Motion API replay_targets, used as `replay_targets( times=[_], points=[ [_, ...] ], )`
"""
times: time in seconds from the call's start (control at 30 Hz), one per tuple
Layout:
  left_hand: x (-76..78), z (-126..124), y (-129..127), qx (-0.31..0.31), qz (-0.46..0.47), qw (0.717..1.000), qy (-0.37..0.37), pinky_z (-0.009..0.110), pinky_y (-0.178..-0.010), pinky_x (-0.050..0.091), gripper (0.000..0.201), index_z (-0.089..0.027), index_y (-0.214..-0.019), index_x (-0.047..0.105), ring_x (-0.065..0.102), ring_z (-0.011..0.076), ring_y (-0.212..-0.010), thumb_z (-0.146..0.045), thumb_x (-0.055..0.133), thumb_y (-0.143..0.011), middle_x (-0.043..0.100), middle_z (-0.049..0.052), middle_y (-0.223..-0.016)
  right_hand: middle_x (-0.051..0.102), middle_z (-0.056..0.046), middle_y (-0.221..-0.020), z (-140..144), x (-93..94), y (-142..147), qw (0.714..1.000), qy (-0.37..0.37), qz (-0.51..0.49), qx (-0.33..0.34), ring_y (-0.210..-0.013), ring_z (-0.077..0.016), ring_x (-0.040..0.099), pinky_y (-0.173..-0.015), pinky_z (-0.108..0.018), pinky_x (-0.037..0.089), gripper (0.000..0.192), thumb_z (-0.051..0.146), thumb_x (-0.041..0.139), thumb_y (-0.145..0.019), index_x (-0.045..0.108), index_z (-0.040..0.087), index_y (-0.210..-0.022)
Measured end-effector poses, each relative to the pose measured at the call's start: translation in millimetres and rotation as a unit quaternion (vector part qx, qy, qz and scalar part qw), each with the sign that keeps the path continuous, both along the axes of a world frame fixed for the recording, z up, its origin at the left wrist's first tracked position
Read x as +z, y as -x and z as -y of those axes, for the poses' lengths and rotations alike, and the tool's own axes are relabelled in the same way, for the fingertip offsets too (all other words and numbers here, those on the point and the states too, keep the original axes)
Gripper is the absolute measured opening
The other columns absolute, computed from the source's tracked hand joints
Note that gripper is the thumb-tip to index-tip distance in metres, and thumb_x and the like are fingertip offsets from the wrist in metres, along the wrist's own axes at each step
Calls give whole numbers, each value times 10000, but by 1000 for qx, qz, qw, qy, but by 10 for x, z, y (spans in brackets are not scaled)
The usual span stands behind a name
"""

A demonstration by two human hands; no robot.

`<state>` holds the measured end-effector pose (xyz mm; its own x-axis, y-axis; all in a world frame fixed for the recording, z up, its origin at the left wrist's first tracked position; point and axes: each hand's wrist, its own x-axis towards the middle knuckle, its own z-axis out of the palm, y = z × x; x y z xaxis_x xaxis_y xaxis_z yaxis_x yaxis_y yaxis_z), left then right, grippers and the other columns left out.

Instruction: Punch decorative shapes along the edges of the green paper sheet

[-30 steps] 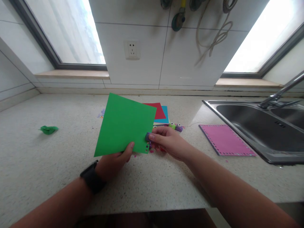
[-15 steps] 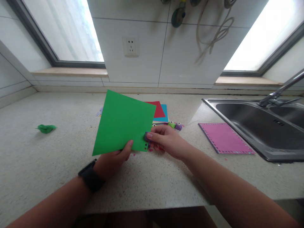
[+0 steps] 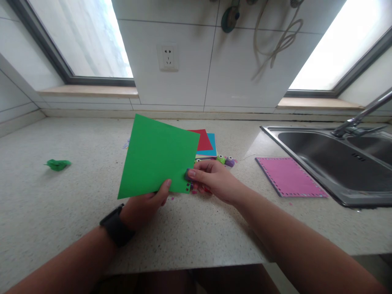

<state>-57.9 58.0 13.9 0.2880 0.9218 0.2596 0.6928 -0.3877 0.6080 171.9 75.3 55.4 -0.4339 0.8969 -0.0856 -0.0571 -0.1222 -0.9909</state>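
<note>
My left hand [image 3: 143, 206] grips the lower edge of a green paper sheet [image 3: 157, 157], held tilted above the speckled counter [image 3: 76, 212]. My right hand [image 3: 211, 179] pinches a small dark punch [image 3: 187, 174] over the sheet's right edge. A few small punched holes show near the sheet's lower right corner. A black watch [image 3: 116, 226] sits on my left wrist.
Red [image 3: 204, 140] and blue paper sheets [image 3: 212, 148] lie behind the green one, with small green and purple punches [image 3: 226, 160] beside them. A pink sheet [image 3: 289, 176] with punched edges lies next to the steel sink [image 3: 337, 163]. A crumpled green scrap [image 3: 57, 164] is at the left.
The view has shifted slightly; both hands and the green sheet sit a little higher and to the left in the picture. The grips look the same.
</note>
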Motion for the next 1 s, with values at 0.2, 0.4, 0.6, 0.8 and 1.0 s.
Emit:
replay_targets(
  times=[0.2,0.4,0.6,0.8,1.0],
  points=[
    [-28,-6,28,-7,13,1000,-20,357,-840,521,474,-240,-504,470,577,170,-556,-407,474,-948,562,-11,-504,604,22,-556,-2,0,-1,1000,-11,2,3,-442,-66,483,-422,-210,353,427,530,807,-781,608,162,-689],
    [-41,-9,43,-12,12,999,-34,340,-814,547,415,-238,-581,561,582,173,-567,-405,476,-952,580,-11,-522,598,21,-549,15,26,3,1000,-22,15,3,-440,-69,478,-434,-218,360,442,533,804,-782,586,168,-664],
    [-96,-17,84,-24,-19,999,-41,353,-810,560,379,-230,-654,624,595,177,-582,-369,458,-965,583,2,-549,602,17,-546,17,9,-1,999,-30,30,-3,-431,-63,463,-420,-208,333,470,549,812,-774,556,171,-660],
    [-110,-14,99,-31,-30,999,-28,359,-832,558,371,-226,-662,621,595,175,-590,-347,450,-969,585,0,-556,599,18,-548,5,-20,-21,999,-39,25,6,-429,-61,456,-410,-201,314,460,530,802,-795,542,173,-667],
    [-84,-17,82,-30,3,1000,-7,338,-806,547,395,-237,-569,555,576,172,-566,-388,507,-932,586,4,-535,598,23,-547,17,-15,-19,999,-49,24,5,-429,-61,454,-406,-195,304,439,511,789,-817,536,177,-685]
  ],
)
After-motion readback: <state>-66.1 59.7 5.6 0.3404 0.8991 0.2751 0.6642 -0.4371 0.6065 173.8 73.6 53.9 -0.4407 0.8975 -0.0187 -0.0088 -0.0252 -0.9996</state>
